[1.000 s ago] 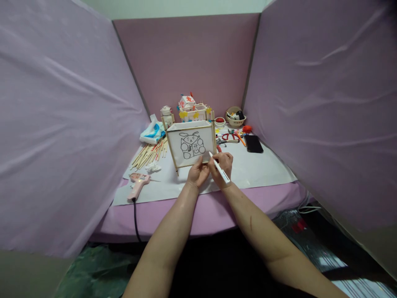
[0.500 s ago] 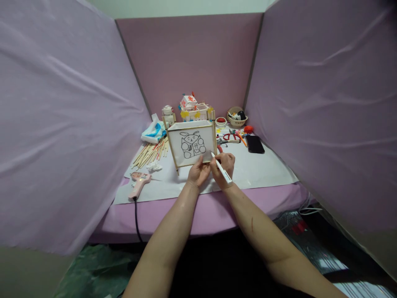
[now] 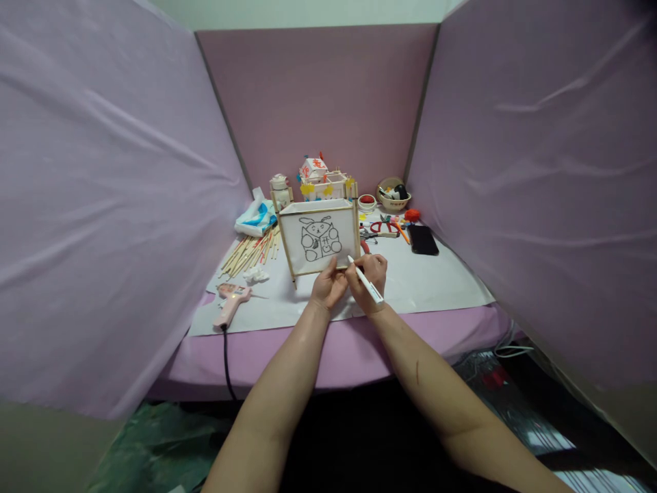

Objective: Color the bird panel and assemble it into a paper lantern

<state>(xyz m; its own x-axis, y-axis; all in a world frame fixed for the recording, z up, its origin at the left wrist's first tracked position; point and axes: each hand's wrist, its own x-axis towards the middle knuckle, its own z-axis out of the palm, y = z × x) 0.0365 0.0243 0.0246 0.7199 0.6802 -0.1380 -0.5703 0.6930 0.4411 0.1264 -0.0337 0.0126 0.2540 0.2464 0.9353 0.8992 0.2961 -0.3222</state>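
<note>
A box-shaped lantern frame of thin wooden sticks (image 3: 319, 236) stands on the white sheet (image 3: 436, 281), its paper front bearing a black drawing of a rabbit-like figure. My left hand (image 3: 327, 285) grips the frame's lower edge. My right hand (image 3: 370, 277) holds a white marker pen (image 3: 365, 281) with its tip at the panel's lower right corner.
A pink glue gun (image 3: 229, 305) with a black cord lies at the left. Wooden sticks (image 3: 250, 252) lie beside a blue-white bag (image 3: 254, 218). Behind the frame stand a small decorated model (image 3: 321, 179), a bowl (image 3: 393, 197), red pliers (image 3: 382, 227) and a black phone (image 3: 423, 239). Purple partitions enclose three sides.
The view has shifted slightly to the right. Both hands, the frame and the pen stay in almost the same place.
</note>
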